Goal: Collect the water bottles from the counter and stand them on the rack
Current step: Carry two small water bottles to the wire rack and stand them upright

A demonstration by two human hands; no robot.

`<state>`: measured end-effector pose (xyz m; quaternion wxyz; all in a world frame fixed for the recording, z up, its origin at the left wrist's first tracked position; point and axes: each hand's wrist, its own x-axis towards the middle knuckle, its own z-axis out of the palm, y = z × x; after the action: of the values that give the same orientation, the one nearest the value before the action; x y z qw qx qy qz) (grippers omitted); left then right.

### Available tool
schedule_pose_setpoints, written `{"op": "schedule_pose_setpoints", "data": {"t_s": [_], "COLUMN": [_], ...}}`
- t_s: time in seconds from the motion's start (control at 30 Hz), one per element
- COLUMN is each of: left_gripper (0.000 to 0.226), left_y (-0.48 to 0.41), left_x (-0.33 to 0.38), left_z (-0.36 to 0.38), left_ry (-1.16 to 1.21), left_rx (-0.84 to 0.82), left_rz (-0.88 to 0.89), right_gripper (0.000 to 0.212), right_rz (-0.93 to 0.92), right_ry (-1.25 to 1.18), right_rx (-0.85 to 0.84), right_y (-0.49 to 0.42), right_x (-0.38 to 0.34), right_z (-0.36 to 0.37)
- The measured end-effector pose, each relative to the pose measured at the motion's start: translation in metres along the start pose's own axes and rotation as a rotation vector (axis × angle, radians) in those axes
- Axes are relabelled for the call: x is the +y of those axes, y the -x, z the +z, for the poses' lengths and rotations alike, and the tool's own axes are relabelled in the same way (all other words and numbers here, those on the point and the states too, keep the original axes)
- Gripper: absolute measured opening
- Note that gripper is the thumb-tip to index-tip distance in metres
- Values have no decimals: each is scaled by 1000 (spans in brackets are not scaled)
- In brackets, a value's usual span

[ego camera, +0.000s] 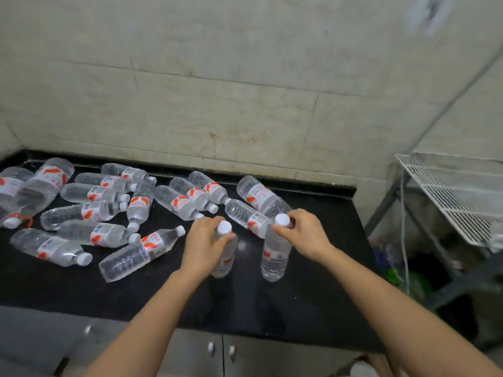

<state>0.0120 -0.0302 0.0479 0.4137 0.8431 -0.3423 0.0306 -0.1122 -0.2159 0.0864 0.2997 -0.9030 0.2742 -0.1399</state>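
Toward the counter's [272, 308] right edge, our left hand [202, 240] gripped the left bottle [227, 261], our right hand [304, 235] the right bottle [275, 257]; fallen bottles [253, 194] crowded behind.

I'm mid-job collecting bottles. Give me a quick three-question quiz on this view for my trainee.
1. True or false: the left hand holds the left bottle and the right hand holds the right bottle, each near its cap.
2. The wire rack stands: A) left of the counter; B) right of it; C) on top of it.
3. Fill in: the loose bottles on the counter lie on their ____.
Key: 1 true; 2 B; 3 sides.
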Motion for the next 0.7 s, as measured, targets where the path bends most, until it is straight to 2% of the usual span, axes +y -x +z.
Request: {"op": "schedule_pose_setpoints", "data": {"t_s": [0.1, 0.23, 0.33, 0.43, 0.53, 0.7], "left_gripper": [22, 13, 16, 22, 19, 13], "left_y": [-12, -28, -38, -53, -75, -111], "left_x": [37, 98, 143, 198, 262, 361], "left_z": [4, 4, 10, 22, 42, 85], "left_ry": [47, 257, 419, 588, 717, 769], "left_rx": [-22, -108, -135, -175, -230, -250], "left_rz": [82, 98, 112, 123, 186, 293], "right_gripper": [23, 20, 25, 23, 35, 45], "right_rz": [72, 155, 183, 151, 113, 89], "right_ry": [-73, -164, -230, -228, -177, -108], "right_rx": [80, 217, 363, 488, 579, 684], "right_y": [18, 46, 61, 67, 66, 53], "right_x": [13, 31, 40, 44, 53, 88], "right_z": [-44, -108, -158, -213, -267, -358]}}
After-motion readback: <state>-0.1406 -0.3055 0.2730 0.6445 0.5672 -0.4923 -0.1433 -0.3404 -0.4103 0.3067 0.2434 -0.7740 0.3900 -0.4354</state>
